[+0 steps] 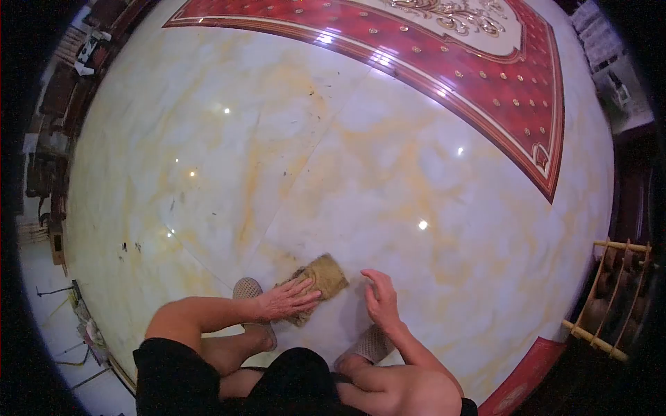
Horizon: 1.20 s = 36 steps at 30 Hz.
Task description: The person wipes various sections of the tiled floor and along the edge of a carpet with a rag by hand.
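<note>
My left hand (290,298) lies flat, fingers spread, on a folded brown cloth (329,276) that rests on the glossy marbled floor (361,166). The cloth sticks out to the right of the fingers and below the palm. To the right of the cloth, my right hand (381,297) is raised near my right knee, touching neither cloth nor floor as far as I can see. Its fingers are partly curled, with the index finger apart and nothing visible in them. Small dark marks (125,246) dot the floor at the left.
My feet wear woven slippers (247,288) just below the cloth. A red patterned floor panel (444,66) spans the top. A wooden rack (610,298) stands at the right, above a red mat (524,378). Dark furniture (59,90) lines the left edge.
</note>
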Available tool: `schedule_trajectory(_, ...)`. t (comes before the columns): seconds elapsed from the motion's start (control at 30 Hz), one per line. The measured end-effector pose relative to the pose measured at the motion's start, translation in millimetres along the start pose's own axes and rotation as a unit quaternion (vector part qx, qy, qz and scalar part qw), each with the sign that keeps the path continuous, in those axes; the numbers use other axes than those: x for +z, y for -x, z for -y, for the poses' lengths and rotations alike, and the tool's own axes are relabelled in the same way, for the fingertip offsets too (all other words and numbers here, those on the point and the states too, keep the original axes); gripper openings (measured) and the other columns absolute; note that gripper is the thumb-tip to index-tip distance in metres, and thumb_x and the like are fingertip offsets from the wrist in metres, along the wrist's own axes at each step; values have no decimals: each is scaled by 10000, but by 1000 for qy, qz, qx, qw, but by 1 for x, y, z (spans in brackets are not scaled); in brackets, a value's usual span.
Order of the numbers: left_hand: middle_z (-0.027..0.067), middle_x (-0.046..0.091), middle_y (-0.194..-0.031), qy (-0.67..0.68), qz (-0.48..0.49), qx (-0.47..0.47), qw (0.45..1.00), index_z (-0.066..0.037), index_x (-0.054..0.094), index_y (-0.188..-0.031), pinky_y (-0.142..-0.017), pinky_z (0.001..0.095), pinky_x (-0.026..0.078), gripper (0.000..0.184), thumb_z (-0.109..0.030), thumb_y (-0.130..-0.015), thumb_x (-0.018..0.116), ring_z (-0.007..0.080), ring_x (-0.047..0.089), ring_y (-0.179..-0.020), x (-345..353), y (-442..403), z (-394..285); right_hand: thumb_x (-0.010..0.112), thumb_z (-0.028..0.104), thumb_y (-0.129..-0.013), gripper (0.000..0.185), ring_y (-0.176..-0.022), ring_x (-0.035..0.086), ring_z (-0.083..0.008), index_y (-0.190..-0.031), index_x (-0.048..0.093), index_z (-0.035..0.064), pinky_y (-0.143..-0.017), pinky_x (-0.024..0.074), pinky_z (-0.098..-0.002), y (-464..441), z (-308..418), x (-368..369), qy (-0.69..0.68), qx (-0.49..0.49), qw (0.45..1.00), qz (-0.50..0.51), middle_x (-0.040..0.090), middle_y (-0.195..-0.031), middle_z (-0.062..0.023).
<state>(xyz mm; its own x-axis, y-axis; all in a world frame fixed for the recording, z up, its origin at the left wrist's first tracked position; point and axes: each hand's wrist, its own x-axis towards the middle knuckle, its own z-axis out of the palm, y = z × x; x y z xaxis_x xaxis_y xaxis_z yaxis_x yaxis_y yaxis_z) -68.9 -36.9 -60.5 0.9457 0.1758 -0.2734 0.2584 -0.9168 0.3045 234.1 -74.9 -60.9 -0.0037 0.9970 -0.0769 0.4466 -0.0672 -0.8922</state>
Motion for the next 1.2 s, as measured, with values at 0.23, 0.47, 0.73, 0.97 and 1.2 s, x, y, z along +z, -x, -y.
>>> schedule_trajectory(0.23, 109, 285, -1528, 15, -70, 0, 997, -258, 386, -1426, -1121, 522, 277, 785, -386, -715, 693, 381, 256, -1405, 5, -12, 87, 553, -3, -841, 305, -1070, 582, -305, -1136, 605, 54, -921, 465, -376, -5, -1, -2, 7, 54, 998, -1, 627, -1112, -134)
schedule_trajectory(0.47, 164, 331, -1489, -109, -129, -203, 965, -205, 461, -1368, -1074, 445, 382, 600, -127, -789, 599, 405, 349, -1341, -42, -51, 241, 540, -7, -850, 294, -1061, 589, -300, -1128, 613, 55, -905, 472, -363, -7, 1, 11, -8, 57, 998, -20, 631, -1108, -135)
schedule_trajectory(0.73, 241, 350, -1444, -102, -177, -287, 936, -139, 410, -1390, -1004, 463, 446, 670, -48, -767, 642, 428, 422, -1262, -147, -4, 264, 535, -20, -831, 311, -1059, 591, -306, -1120, 622, 57, -908, 471, -377, 7, 12, -2, 26, 50, 998, -9, 634, -1105, -137)
schedule_trajectory(0.97, 209, 315, -1475, -46, -78, -212, 973, -183, 414, -1406, -1021, 486, 427, 657, -164, -784, 628, 447, 368, -1297, 15, 92, 86, 541, -22, -824, 302, -1035, 578, -343, -1108, 601, 62, -899, 468, -419, -6, 26, 10, 52, -72, 991, 101, 621, -1085, -146)
schedule_trajectory(1.2, 137, 237, -1545, 23, -79, -204, 976, -289, 365, -1446, -1143, 514, 254, 807, -329, -729, 732, 454, 218, -1394, 21, 97, 95, 542, -42, -801, 356, -1057, 566, -330, -1134, 572, 79, -891, 456, -430, -39, 60, 2, 126, -179, 926, 307, 611, -1082, -138)
